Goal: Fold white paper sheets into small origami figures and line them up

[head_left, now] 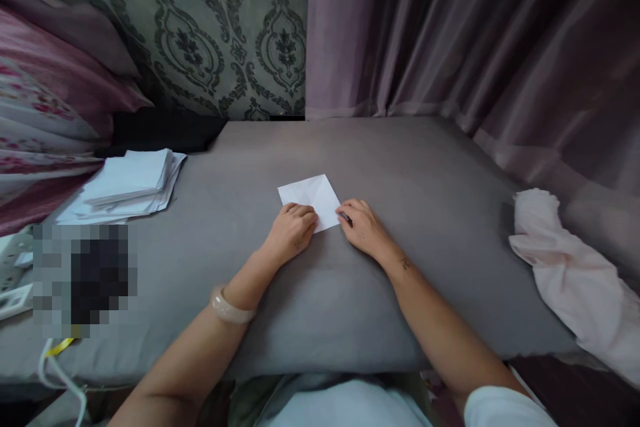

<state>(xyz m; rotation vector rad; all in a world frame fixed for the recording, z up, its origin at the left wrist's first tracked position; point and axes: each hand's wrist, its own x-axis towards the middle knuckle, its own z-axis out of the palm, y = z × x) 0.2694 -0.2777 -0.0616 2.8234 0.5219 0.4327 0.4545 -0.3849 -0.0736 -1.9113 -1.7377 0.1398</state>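
A small white sheet of paper (326,201) with faint crease lines lies at an angle on the grey cloth-covered table. My left hand (294,230) rests on its lower left part, with the fingers together and bent, pressing on the paper; a pale bangle (231,307) circles that wrist. At the paper's right corner is my right hand (364,227), closed, its thumb and fingers pinched around a small dark object (344,217) whose kind I cannot make out. The fingertips of that hand touch the paper's edge.
A stack of white paper (131,177) lies at the back left, near a black item (165,132). Bunched pale cloth (570,267) is on the right. A white cable (67,380) hangs at the front left. Curtains (390,33) border the table (380,320).
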